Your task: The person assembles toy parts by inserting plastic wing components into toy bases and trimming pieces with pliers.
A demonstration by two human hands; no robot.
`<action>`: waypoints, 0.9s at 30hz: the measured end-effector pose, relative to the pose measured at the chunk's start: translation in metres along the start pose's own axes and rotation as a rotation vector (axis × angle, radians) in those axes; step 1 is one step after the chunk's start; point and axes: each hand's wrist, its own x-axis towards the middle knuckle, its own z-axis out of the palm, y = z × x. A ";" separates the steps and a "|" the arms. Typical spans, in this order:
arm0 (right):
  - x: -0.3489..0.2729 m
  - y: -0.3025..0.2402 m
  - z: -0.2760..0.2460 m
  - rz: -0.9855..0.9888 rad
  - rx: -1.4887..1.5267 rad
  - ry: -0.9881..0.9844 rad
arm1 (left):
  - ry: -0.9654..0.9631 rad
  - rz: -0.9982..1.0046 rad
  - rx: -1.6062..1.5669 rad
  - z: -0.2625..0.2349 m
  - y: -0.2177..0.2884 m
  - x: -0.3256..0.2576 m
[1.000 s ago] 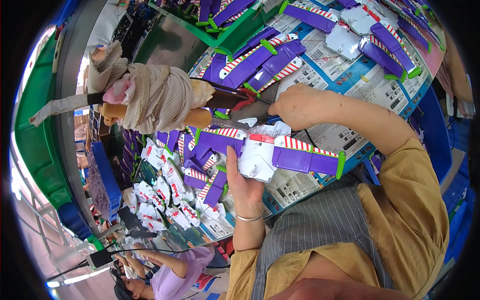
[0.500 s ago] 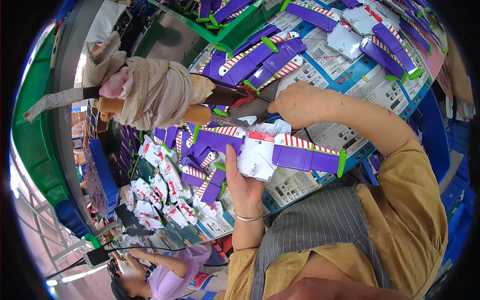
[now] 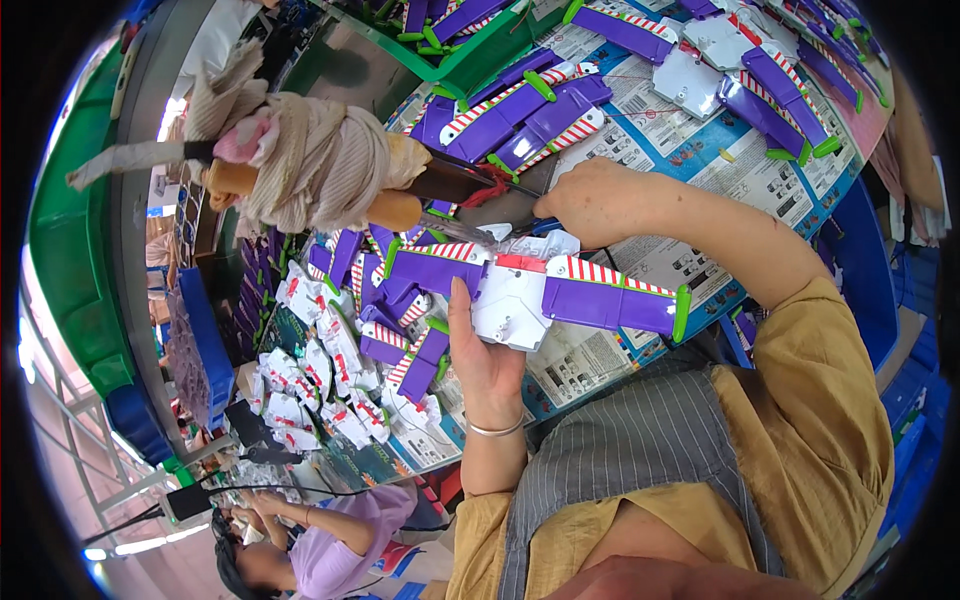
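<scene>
My left hand grips a toy wing pack from below, its thumb on the white body. The pack has purple wings with red-and-white stripes and green tips, and a red piece on top. My right hand is closed just above the pack, beside a dark rod and a small blue part; what its fingers hold is hidden. A bundle wrapped in pale cloth strips, with wooden handle-like ends, hangs at the left. Its dark rod reaches toward my right fingers, with red thread around it.
Purple wing pieces lie on the printed-paper table, with white-bodied packs farther right. White parts are heaped at the left. A green bin stands at the back. A person in a lilac top sits at lower left.
The wing pack and my left hand have shifted slightly upward. The strap on the cloth-wrapped bundle has swung up and right. My right hand is nearly in the same place.
</scene>
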 end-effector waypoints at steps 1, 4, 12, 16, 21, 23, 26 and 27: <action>-0.001 -0.001 0.001 -0.002 -0.002 0.005 | 0.000 0.002 0.016 -0.002 -0.001 0.000; 0.000 -0.003 0.004 -0.004 -0.023 0.010 | 0.004 0.018 0.017 -0.002 -0.004 -0.004; -0.035 -0.031 0.022 -0.204 -0.267 -0.213 | 0.085 -0.203 0.163 -0.049 -0.035 -0.069; -0.054 -0.051 0.025 -0.371 -0.550 -0.173 | -0.144 -0.459 0.281 -0.081 -0.027 -0.094; -0.049 -0.055 0.024 -0.230 -0.631 -0.317 | -0.200 -0.367 0.303 -0.071 -0.038 -0.093; -0.032 -0.046 0.015 -0.127 -0.334 -0.640 | -0.180 -0.355 0.262 -0.067 -0.046 -0.091; -0.038 -0.043 0.019 -0.117 -0.314 -0.571 | -0.017 -0.324 0.268 -0.053 -0.054 -0.084; -0.046 -0.042 0.022 -0.151 -0.296 -0.467 | 0.002 -0.312 0.260 -0.053 -0.056 -0.085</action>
